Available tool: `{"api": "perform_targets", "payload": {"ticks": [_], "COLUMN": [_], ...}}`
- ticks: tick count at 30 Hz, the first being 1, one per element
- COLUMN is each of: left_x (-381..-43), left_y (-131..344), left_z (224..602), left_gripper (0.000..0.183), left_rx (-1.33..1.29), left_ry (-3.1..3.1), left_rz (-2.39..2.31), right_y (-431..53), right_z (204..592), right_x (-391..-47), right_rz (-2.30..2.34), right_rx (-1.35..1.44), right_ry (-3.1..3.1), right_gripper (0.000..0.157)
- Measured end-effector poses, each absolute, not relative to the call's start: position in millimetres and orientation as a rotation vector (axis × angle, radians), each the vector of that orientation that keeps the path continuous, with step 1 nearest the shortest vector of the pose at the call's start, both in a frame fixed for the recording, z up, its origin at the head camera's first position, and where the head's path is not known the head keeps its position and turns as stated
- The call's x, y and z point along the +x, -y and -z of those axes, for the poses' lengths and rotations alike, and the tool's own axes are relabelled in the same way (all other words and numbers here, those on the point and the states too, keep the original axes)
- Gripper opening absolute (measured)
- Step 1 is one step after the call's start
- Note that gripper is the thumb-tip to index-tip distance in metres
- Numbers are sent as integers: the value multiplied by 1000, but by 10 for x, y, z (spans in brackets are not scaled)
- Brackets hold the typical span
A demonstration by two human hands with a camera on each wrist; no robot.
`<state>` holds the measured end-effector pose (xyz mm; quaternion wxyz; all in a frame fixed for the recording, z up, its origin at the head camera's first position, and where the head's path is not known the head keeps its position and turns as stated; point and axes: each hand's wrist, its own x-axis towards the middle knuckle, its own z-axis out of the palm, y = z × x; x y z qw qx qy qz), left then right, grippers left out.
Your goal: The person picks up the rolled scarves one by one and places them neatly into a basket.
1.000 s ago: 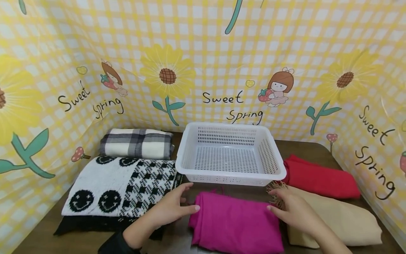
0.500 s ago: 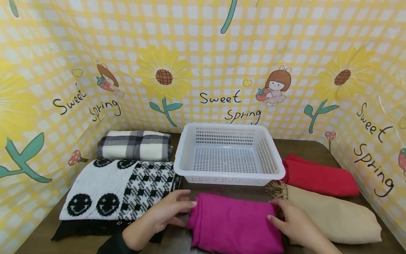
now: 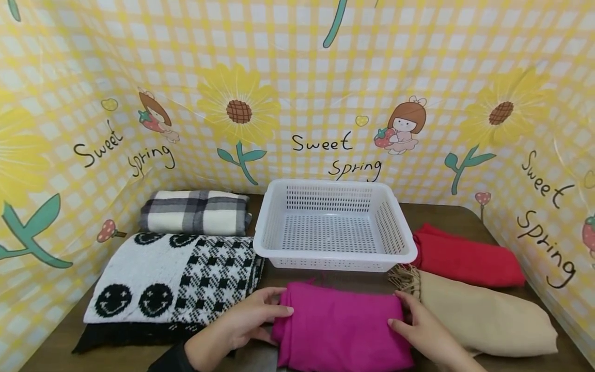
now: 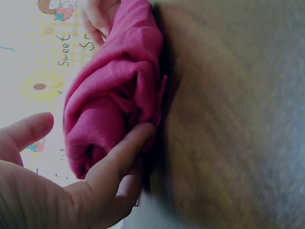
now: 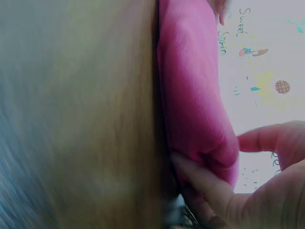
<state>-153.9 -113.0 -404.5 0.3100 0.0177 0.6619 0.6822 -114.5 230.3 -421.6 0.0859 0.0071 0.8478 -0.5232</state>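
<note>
A folded magenta scarf (image 3: 344, 330) lies on the table in front of the white basket. At its left end is my left hand (image 3: 248, 318). The left wrist view shows the fingers (image 4: 112, 167) reaching along the scarf's lower side, while the thumb (image 4: 33, 129) stands apart from the cloth. My right hand (image 3: 425, 325) grips the scarf's right end. In the right wrist view its thumb (image 5: 262, 138) touches the upper face, and a finger (image 5: 205, 183) is at the lower edge by the tabletop.
Behind the scarf stands a white perforated basket (image 3: 335, 262) with nothing inside. On the left lie a black-and-white smiley scarf (image 3: 139, 279) and a checked grey-and-white cloth (image 3: 195, 212). A beige fringed scarf (image 3: 488, 315) and a red cloth (image 3: 469, 256) lie right. Patterned fabric surrounds the table.
Both hands have closed in on the magenta scarf's ends. The right hand has come down and taken hold of its end; the left fingers now touch the other. The scarf has hardly moved.
</note>
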Motion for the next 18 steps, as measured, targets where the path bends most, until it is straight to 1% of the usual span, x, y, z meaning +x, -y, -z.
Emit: {"api": "perform_targets", "payload": {"ticks": [3, 6, 8, 14, 16, 18], "left_x": [-1518, -1498, -1486, -1468, -1462, -1455], "left_y": [1116, 1087, 1065, 1027, 1028, 1032], "left_z": [4065, 4081, 4092, 4119, 4129, 4134], "left_gripper": [75, 76, 77, 74, 71, 68], "left_rx": [28, 12, 5, -44, -60, -74], "left_ry": [-1722, -1682, -1650, -1608, -1602, -1590], "left_rz": [-1820, -1864, -1901, -1961, -1973, -1989], "right_y": [-2307, -2321, -2324, -2279, -2257, -2239], "right_z": [4267, 4314, 4337, 4361, 4353, 4336], "right_x": [-1144, -1149, -1153, -1167, -1167, -1162], "right_rz": [1834, 1999, 2072, 2192, 2213, 2229], "right_rx": [110, 133, 126, 132, 160, 187], "right_ry": [-2199, -1928, -1796, -1495, -1445, -1433], "right_gripper": [69, 73, 70, 36, 31, 29]}}
